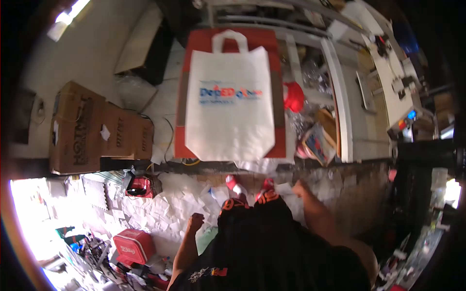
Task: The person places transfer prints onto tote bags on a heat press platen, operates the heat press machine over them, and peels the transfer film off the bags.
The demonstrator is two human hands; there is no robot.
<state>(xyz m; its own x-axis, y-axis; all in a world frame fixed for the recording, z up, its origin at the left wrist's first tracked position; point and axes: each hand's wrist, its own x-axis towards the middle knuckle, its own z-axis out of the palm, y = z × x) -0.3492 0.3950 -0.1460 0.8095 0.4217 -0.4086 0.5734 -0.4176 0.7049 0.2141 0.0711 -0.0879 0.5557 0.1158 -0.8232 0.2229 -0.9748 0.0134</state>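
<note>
A white bag [230, 121] with looped handles and blue and red print lies flat on a red board [279, 150] in front of me. Below the board's edge, to the left of my body, is my left hand [196, 221], its fingers curled; what it holds, if anything, is too small to make out. On the other side, my right hand [301, 188] hangs low near the bench edge with its fingers drawn in, and nothing can be made out in it. Neither hand touches the bag.
Brown cartons [87, 128] stand at the left. Right of the board lie a red cloth item [293, 97] and plastic wrap, beside a white rail [337, 97]. White papers [165, 206] cover the floor, with a red cooler box [133, 246] at lower left. Machinery [403, 87] stands far right.
</note>
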